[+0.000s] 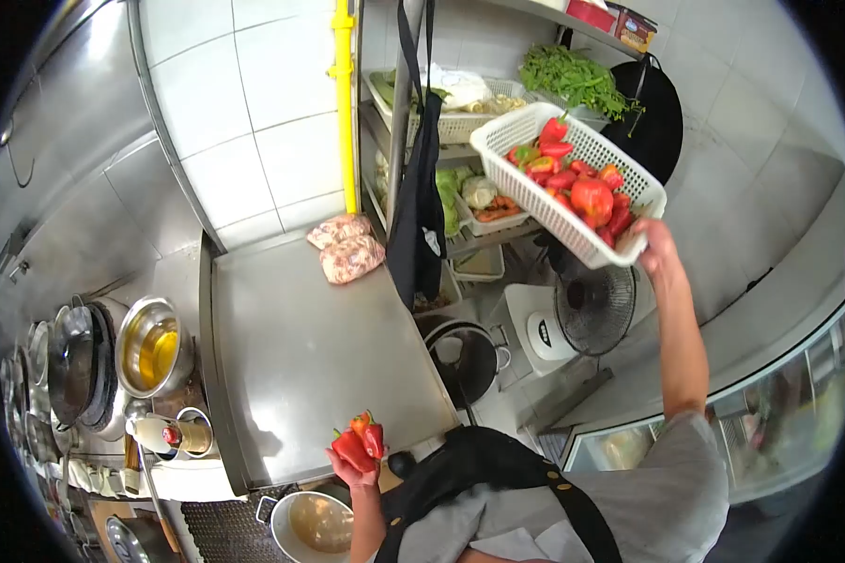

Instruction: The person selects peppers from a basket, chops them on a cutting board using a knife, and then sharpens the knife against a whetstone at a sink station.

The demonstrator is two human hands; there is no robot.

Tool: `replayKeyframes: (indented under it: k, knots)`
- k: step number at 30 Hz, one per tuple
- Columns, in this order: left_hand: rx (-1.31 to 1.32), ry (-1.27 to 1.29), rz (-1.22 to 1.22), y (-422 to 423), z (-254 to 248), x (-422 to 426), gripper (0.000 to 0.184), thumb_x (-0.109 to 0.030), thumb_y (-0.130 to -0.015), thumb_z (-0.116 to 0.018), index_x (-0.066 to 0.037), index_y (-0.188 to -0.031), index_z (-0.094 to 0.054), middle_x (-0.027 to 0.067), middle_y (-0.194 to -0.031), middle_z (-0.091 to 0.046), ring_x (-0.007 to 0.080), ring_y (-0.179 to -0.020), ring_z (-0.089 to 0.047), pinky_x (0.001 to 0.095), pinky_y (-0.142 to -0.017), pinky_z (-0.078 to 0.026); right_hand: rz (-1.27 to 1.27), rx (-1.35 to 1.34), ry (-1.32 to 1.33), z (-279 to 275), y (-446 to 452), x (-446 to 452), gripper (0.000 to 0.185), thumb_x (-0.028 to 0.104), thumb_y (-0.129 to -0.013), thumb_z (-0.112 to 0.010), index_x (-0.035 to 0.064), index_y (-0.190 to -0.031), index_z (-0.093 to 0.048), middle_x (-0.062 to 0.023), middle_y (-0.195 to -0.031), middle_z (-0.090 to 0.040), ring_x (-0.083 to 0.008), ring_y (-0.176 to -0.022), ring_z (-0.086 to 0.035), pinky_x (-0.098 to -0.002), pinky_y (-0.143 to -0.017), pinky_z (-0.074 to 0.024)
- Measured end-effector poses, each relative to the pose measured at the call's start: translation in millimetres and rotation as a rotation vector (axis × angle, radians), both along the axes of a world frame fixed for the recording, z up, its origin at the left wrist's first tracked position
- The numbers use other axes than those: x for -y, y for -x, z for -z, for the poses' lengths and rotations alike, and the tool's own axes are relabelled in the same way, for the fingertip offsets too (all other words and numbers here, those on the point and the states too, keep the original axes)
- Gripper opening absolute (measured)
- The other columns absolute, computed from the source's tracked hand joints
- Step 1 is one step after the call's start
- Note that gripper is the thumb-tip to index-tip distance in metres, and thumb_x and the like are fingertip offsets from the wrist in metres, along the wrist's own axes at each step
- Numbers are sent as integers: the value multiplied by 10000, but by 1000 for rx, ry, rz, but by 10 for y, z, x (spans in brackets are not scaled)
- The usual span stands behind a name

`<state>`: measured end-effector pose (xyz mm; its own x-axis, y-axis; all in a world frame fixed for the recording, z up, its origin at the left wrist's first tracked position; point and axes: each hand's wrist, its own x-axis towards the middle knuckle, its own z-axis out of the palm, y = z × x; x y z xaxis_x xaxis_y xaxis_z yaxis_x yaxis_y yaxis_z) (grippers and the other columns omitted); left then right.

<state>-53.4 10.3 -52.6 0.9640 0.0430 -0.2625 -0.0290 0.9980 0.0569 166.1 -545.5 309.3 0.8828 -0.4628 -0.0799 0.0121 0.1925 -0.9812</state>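
Observation:
Several red bell peppers [357, 445] rest in my left hand [359, 469], low over the near edge of the steel counter. Its fingers curl around them from below. My right hand [656, 248], arm stretched out, grips the near end of a white plastic basket [509, 150]. Tilted in front of the shelves, the basket holds many red peppers [587, 195], some partly green or orange. The fingers of my right hand are partly hidden by the basket's rim.
Two bags of raw meat [350, 255] lie at the far corner of the steel counter [314, 347]. A shelf rack with vegetable baskets [474, 124] stands ahead. A fan [595, 305] and a large black pot [460, 361] are below. A steel bowl of oil [155, 349] stands left.

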Motion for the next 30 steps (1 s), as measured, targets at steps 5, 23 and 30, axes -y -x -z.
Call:
replayKeyframes:
  k: [5, 23, 30]
  knots:
    - [-4, -170, -41, 75, -71, 205, 748, -726, -793, -517, -130, -1246, -514, 140, -1302, -511, 381, -1134, -518, 548, -719, -471, -194, 82, -54, -471, -1253, 212, 464, 69, -792, -419, -70, -1235, -408, -277, -1177, -536, -483, -856, -618, -643, -619, -554]
    - [100, -26, -687, 1192, -713, 1845, 930, -662, -797, -589, -30, -1419, -310, 168, -1234, -495, 319, -1062, -501, 560, -828, -479, -54, 174, -143, 107, -5285, 885, 505, 318, -884, -629, 73, -1300, -480, -198, -1297, -465, -367, -1073, -519, -550, -795, -532]
    - [274, -108, -720, 1087, -844, 1831, 804, -577, -848, -574, -28, -1401, -375, 198, -1498, -307, 380, -1354, -347, 579, -1094, -295, -337, 327, 1026, 594, -5578, 1503, 440, 409, -912, -537, 161, -1269, -608, -71, -1264, -609, -279, -1089, -590, -396, -944, -434]
